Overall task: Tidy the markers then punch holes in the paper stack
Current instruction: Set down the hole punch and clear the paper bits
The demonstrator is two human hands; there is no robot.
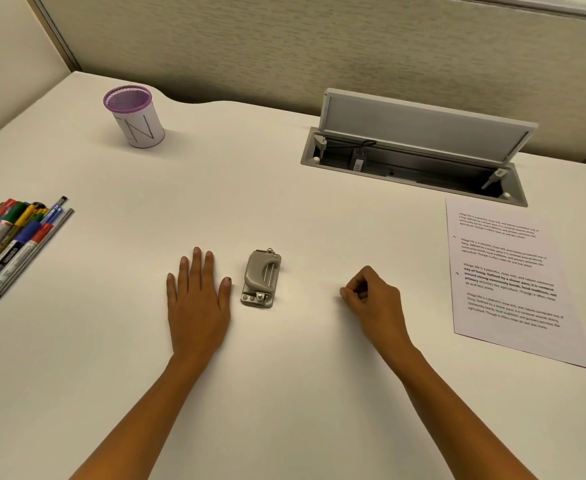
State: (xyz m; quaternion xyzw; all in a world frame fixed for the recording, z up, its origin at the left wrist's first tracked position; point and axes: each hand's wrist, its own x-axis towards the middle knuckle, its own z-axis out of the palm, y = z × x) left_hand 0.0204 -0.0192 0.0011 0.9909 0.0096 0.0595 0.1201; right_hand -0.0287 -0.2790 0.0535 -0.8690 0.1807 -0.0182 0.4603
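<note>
1. Resting palm-down on the white surface [284, 393], the left hand [198, 303] lies just left of the hole punch [261, 278]. Its fingers [197, 263] are straight and close together, holding nothing. The thumb is nearest the punch but not touching it.
2. The right hand [376, 301] sits on the surface to the right of the hole punch, farther from it than the left hand. Its fingers [353, 291] are curled tightly into the palm, and nothing shows in them.
3. The hole punch is a small grey metal one, standing untouched between the two hands.
4. The markers [11, 240] lie in a loose bundle far left of the hole punch, at the edge of view, with red, green, blue and yellow caps and a few thin pens among them.
5. A purple-rimmed mesh pen cup [134, 116] with a white paper wrap stands upright behind and left of the hole punch, well apart from the markers.
6. The paper stack [509, 282] lies flat far right of the hole punch, its top sheet printed with text.
7. An open grey cable hatch [419, 133] is set into the surface behind and right of the hole punch.
</note>
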